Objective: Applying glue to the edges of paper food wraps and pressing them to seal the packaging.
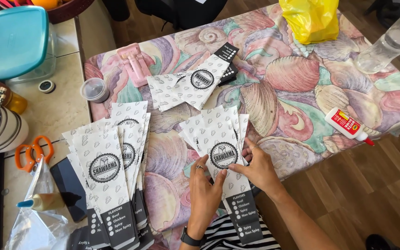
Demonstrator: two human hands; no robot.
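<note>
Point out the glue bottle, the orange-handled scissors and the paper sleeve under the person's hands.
glue bottle (346,123), head view, on its red label.
orange-handled scissors (33,151), head view, where the two handle loops meet.
paper sleeve (223,155), head view, on its round black emblem.

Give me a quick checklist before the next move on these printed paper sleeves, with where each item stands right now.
1. Both hands on the sleeve: ok. The left hand and right hand press on the top paper sleeve of the small pile.
2. Sleeve lying flat on the tablecloth: ok.
3. Glue bottle nearby: ok, lying on its side to the right, apart from both hands.
4. Glue cap on: cannot tell.
5. Big stack of sleeves kept apart: ok, fanned out to the left, not touching the small pile.
6. Scissors out of the way: ok, on the counter at far left.
</note>
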